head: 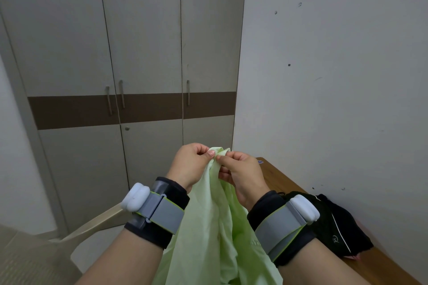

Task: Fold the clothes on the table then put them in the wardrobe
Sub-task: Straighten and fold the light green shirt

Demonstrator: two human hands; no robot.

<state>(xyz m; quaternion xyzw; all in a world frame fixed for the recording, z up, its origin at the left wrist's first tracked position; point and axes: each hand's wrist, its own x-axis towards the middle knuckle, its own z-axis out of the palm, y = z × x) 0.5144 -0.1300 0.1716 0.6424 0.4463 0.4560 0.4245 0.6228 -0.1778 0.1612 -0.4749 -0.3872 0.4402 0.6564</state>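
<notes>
Pinching pale green garment (208,222) top edge, left hand (193,164), right hand (240,173), cloth hanging crumpled

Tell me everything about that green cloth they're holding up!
The green cloth is pale lime, thin and soft-looking, with loose wrinkles. It hangs down unfolded in front of the person. Its top edge is bunched and pinched by the left hand and the right hand, which sit close together. Its bottom runs out of view, so what kind of garment it is cannot be told.

One head-worn wide-angle view looks forward and down from close above both wrists. It faces the closed wardrobe (139,53) ahead, with the wooden table (278,176) at lower right.
</notes>
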